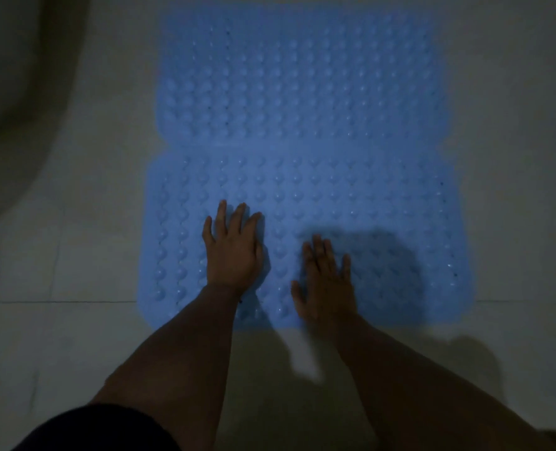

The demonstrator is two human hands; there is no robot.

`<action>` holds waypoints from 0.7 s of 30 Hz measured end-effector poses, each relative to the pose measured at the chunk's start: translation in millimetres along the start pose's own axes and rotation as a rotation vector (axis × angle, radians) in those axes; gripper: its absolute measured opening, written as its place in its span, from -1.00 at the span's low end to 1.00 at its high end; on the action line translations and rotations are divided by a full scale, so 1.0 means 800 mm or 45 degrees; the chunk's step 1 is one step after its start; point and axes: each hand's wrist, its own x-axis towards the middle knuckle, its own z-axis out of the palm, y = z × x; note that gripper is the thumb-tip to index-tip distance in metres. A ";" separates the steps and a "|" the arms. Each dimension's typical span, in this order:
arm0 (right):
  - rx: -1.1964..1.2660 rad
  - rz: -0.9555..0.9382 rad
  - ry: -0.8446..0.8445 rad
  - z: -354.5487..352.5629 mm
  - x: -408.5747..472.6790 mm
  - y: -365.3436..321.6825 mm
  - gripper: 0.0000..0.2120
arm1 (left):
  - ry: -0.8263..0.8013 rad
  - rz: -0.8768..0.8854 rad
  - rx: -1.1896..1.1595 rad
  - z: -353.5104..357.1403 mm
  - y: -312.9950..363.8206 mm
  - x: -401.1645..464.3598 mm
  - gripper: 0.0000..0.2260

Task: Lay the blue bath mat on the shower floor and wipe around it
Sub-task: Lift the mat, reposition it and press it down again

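The blue bath mat point(296, 125) lies flat on the pale tiled floor point(74, 255). The left hand point(232, 252) and right hand point(327, 281) rest palm-down on its near half, fingers straight, apparently pressing in the dim light.

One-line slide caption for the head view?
Both hands, left hand and right hand, pressed flat on the blue bath mat spread over the tiled floor.

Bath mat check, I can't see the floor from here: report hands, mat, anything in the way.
Left hand and right hand both flat, fingers straight, pressing the mat's near half. Blue bath mat spread on tiled floor. No cloth in view; nothing on the mat.
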 end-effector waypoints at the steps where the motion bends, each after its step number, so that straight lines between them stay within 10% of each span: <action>1: 0.019 0.014 0.032 -0.012 0.007 -0.003 -0.33 | 0.002 0.030 -0.010 -0.006 0.004 0.002 -0.53; 5: -0.016 0.062 0.069 -0.092 0.065 -0.005 -0.74 | -0.023 0.154 -0.038 -0.023 0.023 -0.003 -0.55; 21: 0.110 -0.182 0.495 -0.100 0.126 0.020 -0.79 | -0.191 0.397 0.078 0.059 0.049 -0.060 -0.25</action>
